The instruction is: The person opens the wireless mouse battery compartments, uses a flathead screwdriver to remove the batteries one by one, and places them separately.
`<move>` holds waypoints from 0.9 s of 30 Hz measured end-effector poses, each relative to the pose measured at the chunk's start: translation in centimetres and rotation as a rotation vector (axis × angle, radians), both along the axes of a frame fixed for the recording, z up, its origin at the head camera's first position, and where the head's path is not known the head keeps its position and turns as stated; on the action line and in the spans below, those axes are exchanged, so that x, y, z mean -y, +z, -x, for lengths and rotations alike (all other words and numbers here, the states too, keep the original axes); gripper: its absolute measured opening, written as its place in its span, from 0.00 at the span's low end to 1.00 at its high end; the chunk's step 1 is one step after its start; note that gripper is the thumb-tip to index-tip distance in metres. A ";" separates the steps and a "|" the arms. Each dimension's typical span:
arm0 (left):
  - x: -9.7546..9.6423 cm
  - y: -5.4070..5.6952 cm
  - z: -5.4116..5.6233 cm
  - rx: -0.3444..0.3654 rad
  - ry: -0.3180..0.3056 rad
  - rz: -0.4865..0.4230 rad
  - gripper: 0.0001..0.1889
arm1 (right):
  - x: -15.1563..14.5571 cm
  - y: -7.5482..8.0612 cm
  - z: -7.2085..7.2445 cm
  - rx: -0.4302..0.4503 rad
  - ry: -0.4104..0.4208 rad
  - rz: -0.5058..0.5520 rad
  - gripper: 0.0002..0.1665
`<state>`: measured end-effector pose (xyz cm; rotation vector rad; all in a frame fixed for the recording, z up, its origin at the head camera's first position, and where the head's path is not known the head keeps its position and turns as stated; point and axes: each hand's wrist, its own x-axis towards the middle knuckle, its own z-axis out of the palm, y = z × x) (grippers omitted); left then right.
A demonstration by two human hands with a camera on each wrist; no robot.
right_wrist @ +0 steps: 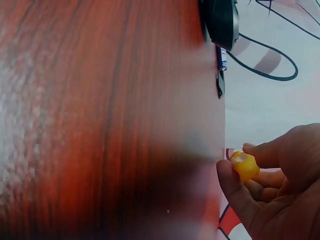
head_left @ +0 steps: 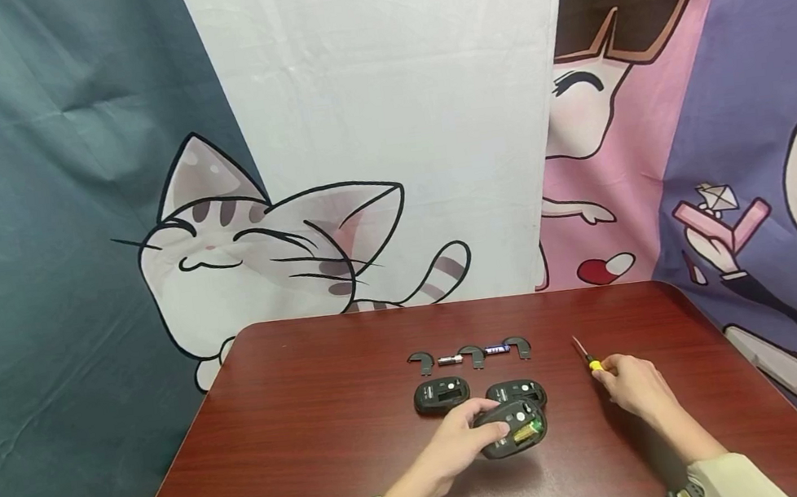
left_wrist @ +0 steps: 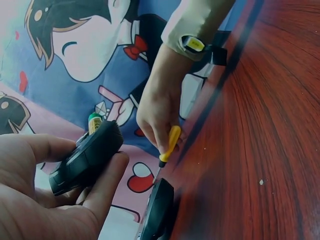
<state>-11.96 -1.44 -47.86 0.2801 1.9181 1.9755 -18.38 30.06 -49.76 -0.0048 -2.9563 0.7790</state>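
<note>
My left hand [head_left: 457, 441] grips a black computer mouse [head_left: 500, 443], its underside turned up. A green-and-gold battery [head_left: 527, 430] shows in the mouse's uncovered slot, and in the left wrist view its green end [left_wrist: 94, 120] sticks out past the mouse body. Over on the right, my right hand [head_left: 637, 387] pinches a screwdriver by its yellow handle [head_left: 595, 365], thumb and fingertips round it. The thin shaft [head_left: 579, 346] points away toward the back of the table. In the right wrist view the handle's butt end [right_wrist: 245, 166] faces the camera.
Two more mice lie underside up, one at left [head_left: 441, 395] and one [head_left: 516, 390] partly behind the held mouse. Behind them is a row of curved black covers [head_left: 422, 360] with a silvery battery [head_left: 450, 361] and a blue battery [head_left: 497, 349]. A printed curtain [head_left: 384, 119] hangs beyond the table [head_left: 304, 456].
</note>
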 end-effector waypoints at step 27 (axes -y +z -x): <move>-1.0 0.0 0.1 0.009 0.001 -0.001 0.17 | 0.7 -0.7 1.4 0.070 0.032 -0.099 0.14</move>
